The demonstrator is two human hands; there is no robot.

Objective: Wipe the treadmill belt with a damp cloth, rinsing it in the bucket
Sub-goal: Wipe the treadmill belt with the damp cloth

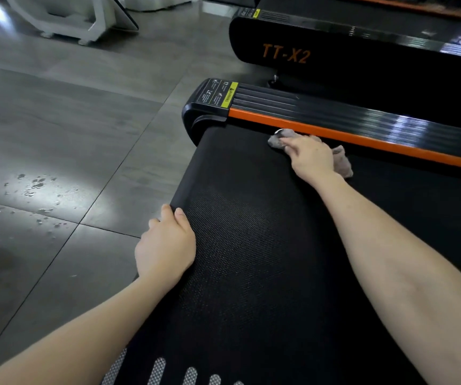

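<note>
A black textured treadmill belt runs from the bottom of the view up to its rounded rear end. My right hand presses a grey cloth flat on the belt, close beside the orange side rail. Part of the cloth shows ahead of my fingers and part behind my hand. My left hand rests on the belt's rear edge, with its fingers curled over that edge. No bucket is in view.
A second black treadmill marked TT-X2 stands beyond the orange rail. Water droplets lie on the grey tiled floor at the left. A white machine base stands at the top left.
</note>
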